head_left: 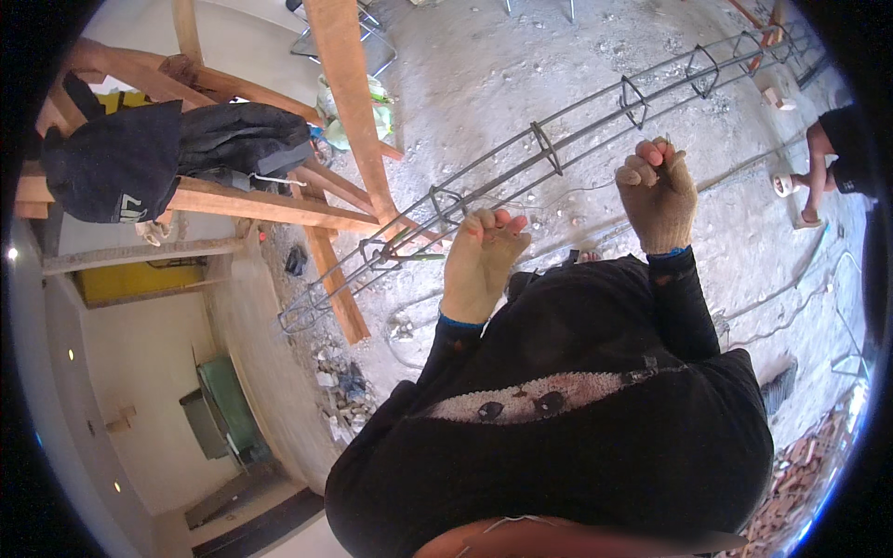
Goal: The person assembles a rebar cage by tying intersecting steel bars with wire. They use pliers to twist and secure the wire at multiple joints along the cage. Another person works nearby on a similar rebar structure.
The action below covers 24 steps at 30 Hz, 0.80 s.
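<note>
My left hand (478, 268), in a beige work glove with bare fingertips, is raised in front of my chest with its fingers curled in. Farther right and a little higher, my right hand (658, 206), gloved the same way, pinches its fingers together. A thin wire (569, 192) runs loosely between the two hands, and both appear closed on it. Just beyond them a long rebar cage (546, 149) with square stirrups stretches from lower left to upper right. Its left part lies by a wooden trestle. My left hand overlaps the near side of the cage in view.
Dark clothing (244, 139) and a dark cap (116, 163) hang over the wooden trestle (270, 206) at left. Another person's leg (819, 163) shows at the right edge. Rubble (346, 395) lies near the left wall, broken bricks (805, 479) at lower right. Cables cross the dusty floor (753, 223).
</note>
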Each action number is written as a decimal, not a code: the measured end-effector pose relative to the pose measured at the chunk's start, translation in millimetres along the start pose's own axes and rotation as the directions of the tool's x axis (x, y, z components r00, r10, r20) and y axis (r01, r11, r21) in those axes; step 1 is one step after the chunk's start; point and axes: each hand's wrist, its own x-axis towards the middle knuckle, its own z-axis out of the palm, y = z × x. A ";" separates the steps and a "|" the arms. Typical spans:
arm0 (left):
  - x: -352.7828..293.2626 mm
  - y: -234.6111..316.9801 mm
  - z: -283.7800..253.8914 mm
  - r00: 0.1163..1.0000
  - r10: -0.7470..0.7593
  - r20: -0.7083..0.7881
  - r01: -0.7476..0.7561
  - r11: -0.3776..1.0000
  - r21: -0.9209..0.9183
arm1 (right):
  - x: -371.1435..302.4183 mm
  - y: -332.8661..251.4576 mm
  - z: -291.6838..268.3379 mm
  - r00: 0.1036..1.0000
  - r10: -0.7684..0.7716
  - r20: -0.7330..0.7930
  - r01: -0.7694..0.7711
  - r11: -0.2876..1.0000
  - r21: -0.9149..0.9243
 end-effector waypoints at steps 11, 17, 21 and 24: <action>9.3 0.5 19.4 0.961 0.165 0.220 -0.067 0.916 -0.396 | -14.8 -25.9 1.4 0.990 -0.124 0.068 0.133 0.982 -0.137; -2.5 -3.4 44.7 0.978 0.201 -0.050 -0.206 0.969 -0.134 | -11.3 -14.3 13.8 0.970 -0.091 0.225 0.141 0.966 -0.215; 5.1 -0.6 37.8 0.965 0.260 0.036 -0.249 0.952 -0.179 | -11.8 3.0 18.4 0.970 -0.044 0.237 0.099 0.969 -0.225; 8.5 2.8 33.3 0.968 0.224 0.116 -0.213 0.972 -0.101 | -13.1 7.4 20.1 0.957 0.016 0.291 0.053 0.973 -0.225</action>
